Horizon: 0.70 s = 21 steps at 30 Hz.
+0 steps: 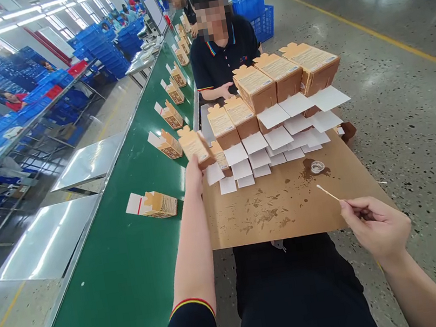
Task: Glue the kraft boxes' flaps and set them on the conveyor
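My left hand point(193, 175) grips a small brown carton point(194, 145) at the left end of the stack, near the belt's edge. My right hand point(374, 225) pinches a thin cotton swab point(328, 193) whose tip points toward a small round glue dish point(317, 166). Both rest over a brown cardboard board point(290, 207) lying across my lap. Rows of brown cartons with white flaps hanging open point(272, 117) are stacked in steps on the far part of the board.
A green conveyor belt point(128, 275) runs along my left, carrying several cartons, the closest one point(154, 204) lying flat. A person in a dark shirt point(222, 53) sits across the board. Blue crates stand behind and at far left.
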Tool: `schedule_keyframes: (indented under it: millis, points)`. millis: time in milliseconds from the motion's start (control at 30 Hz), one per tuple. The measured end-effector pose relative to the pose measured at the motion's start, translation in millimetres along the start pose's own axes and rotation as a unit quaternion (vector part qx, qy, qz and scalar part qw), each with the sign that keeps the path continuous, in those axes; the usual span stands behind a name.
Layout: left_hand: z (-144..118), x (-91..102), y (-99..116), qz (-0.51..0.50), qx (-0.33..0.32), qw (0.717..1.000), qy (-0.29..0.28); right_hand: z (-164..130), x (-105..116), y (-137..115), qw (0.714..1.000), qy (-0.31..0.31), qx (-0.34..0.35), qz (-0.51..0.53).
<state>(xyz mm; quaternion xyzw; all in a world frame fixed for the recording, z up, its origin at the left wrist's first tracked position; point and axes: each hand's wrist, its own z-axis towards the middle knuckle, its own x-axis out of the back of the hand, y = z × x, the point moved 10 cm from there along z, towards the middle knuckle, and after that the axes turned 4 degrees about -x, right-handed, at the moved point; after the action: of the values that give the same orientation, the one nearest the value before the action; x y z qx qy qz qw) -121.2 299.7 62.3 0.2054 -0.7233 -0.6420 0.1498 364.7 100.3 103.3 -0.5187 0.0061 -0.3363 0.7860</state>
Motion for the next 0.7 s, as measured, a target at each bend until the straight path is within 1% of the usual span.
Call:
schedule_keyframes:
  millis: [67,100,133,167,233,300,333,400,467,533,600,700]
  points:
    - [-37,23.4,-1,-0.081,-0.055,0.995,-0.007,-3,-4,-10,1.000,-0.017,0.012,0.009]
    - [-59,31.0,-5,-0.107,-0.074,0.991,-0.025,-7,-10,-17,0.999,-0.036,0.020,0.017]
    - [-82,35.7,-14,-0.119,-0.074,0.989,-0.046,-13,-20,-25,0.997,-0.063,0.030,0.027]
    - [-103,38.5,-26,-0.118,-0.057,0.989,-0.063,-20,-33,-32,0.994,-0.095,0.038,0.039]
    - [-138,40.6,-54,-0.095,-0.005,0.993,-0.074,-38,-66,-45,0.983,-0.165,0.053,0.061]
    - [-159,40.3,-75,-0.072,0.027,0.995,-0.063,-57,-100,-49,0.973,-0.214,0.061,0.066]
    - [-164,39.5,-80,-0.065,0.031,0.996,-0.055,-65,-115,-49,0.969,-0.230,0.068,0.062]
    - [-168,38.0,-84,-0.051,0.028,0.997,-0.042,-80,-140,-45,0.962,-0.259,0.081,0.041]
    - [-167,37.5,-81,-0.034,0.020,0.999,-0.038,-90,-157,-42,0.954,-0.279,0.105,0.019]
    - [-168,37.5,-77,-0.014,0.013,0.999,-0.042,-99,-165,-44,0.947,-0.290,0.135,0.009]
    - [-169,37.9,-74,0.000,0.006,0.999,-0.046,-106,-169,-47,0.942,-0.297,0.157,0.003]
    - [-171,37.5,-72,0.001,-0.003,0.999,-0.050,-114,-172,-52,0.934,-0.314,0.173,-0.004]
